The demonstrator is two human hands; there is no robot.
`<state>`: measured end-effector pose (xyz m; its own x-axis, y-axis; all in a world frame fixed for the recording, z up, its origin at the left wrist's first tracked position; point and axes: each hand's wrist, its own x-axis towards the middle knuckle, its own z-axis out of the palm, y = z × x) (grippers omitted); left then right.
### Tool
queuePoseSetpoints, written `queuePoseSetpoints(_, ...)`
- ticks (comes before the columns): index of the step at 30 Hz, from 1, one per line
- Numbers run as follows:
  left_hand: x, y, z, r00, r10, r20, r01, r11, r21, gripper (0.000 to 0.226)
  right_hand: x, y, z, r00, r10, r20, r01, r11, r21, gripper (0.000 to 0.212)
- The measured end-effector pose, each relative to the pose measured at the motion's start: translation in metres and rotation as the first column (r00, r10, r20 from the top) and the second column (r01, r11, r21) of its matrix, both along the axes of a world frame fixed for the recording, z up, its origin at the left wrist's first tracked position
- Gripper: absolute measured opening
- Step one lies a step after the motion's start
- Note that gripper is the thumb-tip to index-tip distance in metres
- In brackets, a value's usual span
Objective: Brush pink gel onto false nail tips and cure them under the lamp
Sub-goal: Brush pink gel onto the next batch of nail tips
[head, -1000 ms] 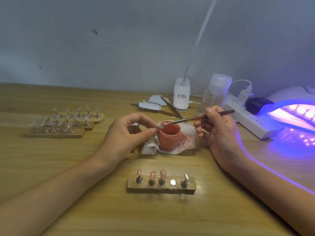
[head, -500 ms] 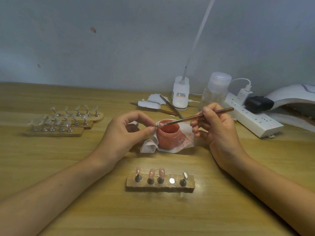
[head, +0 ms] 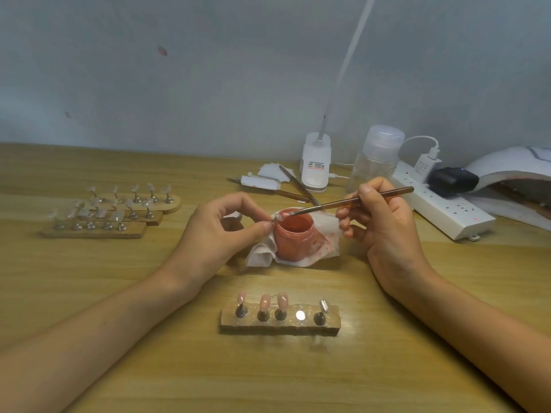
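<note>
My left hand (head: 219,234) pinches a small clear nail tip (head: 278,217) over the left rim of the open pink gel jar (head: 293,238). My right hand (head: 384,231) grips a thin brown brush (head: 351,201); its bristles touch the tip. The jar stands on a stained white tissue (head: 323,245). Nearer me, a wooden holder (head: 280,321) carries three pink-coated tips at its left, one bare metal spot and one clear tip at its right. The white curing lamp (head: 512,171) sits at the far right, unlit.
Three wooden holders with several clear tips (head: 110,213) lie at the left. Behind the jar are spare brushes (head: 298,186), a white desk-lamp base (head: 315,163), a clear bottle (head: 377,158) and a white power strip (head: 441,208) with plugs.
The curing lamp's purple light went out after the first frame. The brush tip moved left from over the jar onto the nail tip; my left hand barely shifted.
</note>
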<state>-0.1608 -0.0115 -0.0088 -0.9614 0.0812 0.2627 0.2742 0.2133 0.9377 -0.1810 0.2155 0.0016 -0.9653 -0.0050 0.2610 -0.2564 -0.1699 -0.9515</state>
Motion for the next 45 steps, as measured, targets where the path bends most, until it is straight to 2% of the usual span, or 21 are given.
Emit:
queuePoseSetpoints(6,-0.0007,0.0009,0.0004,1.0,-0.001,-0.002,0.001,1.0,0.0,0.008,-0.0003,0.0007,-0.0013,0.999,-0.024,0.021,0.024,1.0,-0.006,0.017)
queuePoseSetpoints(10,-0.0004,0.0003,-0.0002,1.0,-0.003,0.003,0.003,1.0,0.008,0.009,0.001,-0.0006,-0.001,1.0,0.015,-0.023,-0.015,1.0,0.017,0.016)
queuePoseSetpoints(14,-0.0011,0.0,-0.0007,1.0,-0.002,-0.005,0.002,1.0,-0.005,0.011,-0.0003,-0.0003,-0.002,1.0,-0.027,0.01,0.027,0.999,0.024,0.017)
queuePoseSetpoints(18,-0.0018,-0.0005,-0.0011,1.0,-0.004,-0.011,0.004,1.0,-0.007,0.01,0.0003,-0.0003,-0.0005,0.999,0.007,-0.032,-0.007,1.0,0.016,0.016)
queuePoseSetpoints(23,-0.0019,-0.0002,-0.0014,1.0,-0.013,-0.018,0.013,1.0,-0.003,0.009,-0.0011,-0.0004,-0.0018,0.999,-0.032,0.015,0.031,0.999,0.024,0.016)
queuePoseSetpoints(27,-0.0014,-0.0005,-0.0011,1.0,-0.019,-0.013,0.019,1.0,0.005,0.008,0.0007,-0.0003,-0.0004,0.999,0.01,-0.033,-0.009,1.0,0.019,0.015)
queuePoseSetpoints(40,0.0,0.0008,0.0008,0.999,-0.03,-0.021,0.031,0.999,0.017,0.012,-0.0003,-0.0003,-0.0015,0.999,-0.02,0.028,0.02,1.0,0.021,0.016)
queuePoseSetpoints(45,0.0002,0.0016,0.0017,0.999,-0.035,-0.036,0.036,0.999,0.017,0.003,0.0014,0.0,-0.0002,1.0,0.021,-0.01,-0.021,1.0,0.009,0.016)
